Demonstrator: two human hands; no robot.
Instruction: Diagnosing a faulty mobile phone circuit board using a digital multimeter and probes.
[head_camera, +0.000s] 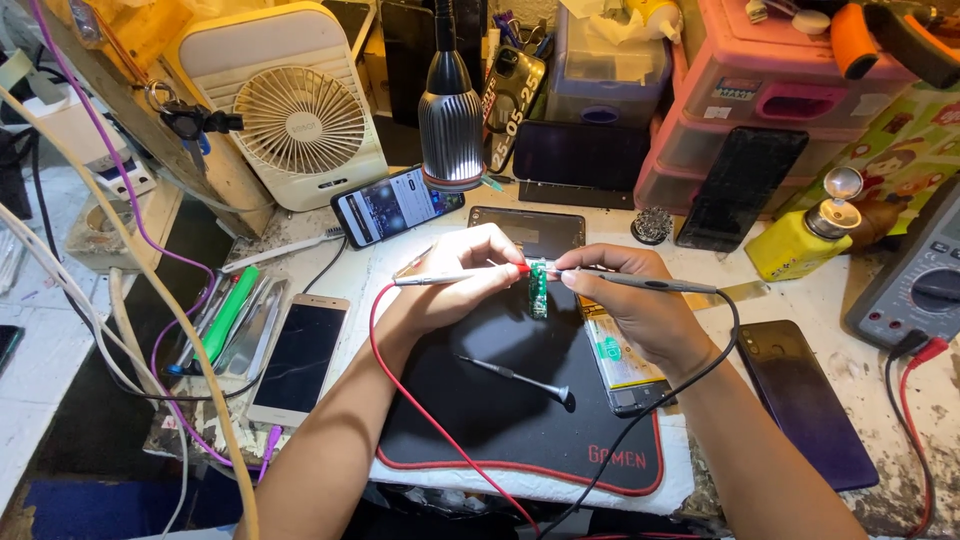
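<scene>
Here the left hand (455, 275) pinches a slim red-tipped probe (460, 279); the right hand (635, 305) pinches a black probe (650, 284). Both tips touch a small green circuit board (538, 290), upright above the smooth black mat (520, 400).

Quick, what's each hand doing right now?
Left hand: closed on the red probe, tip at the small green circuit board.
Right hand: closed on the black probe, tip at the same board.

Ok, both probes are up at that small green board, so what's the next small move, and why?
Probably steady both tips on the small green board and glance right at the multimeter. The left hand holds the red probe and the right hand the black probe, tips meeting at the board's top; the meter sits off to the side.
</scene>
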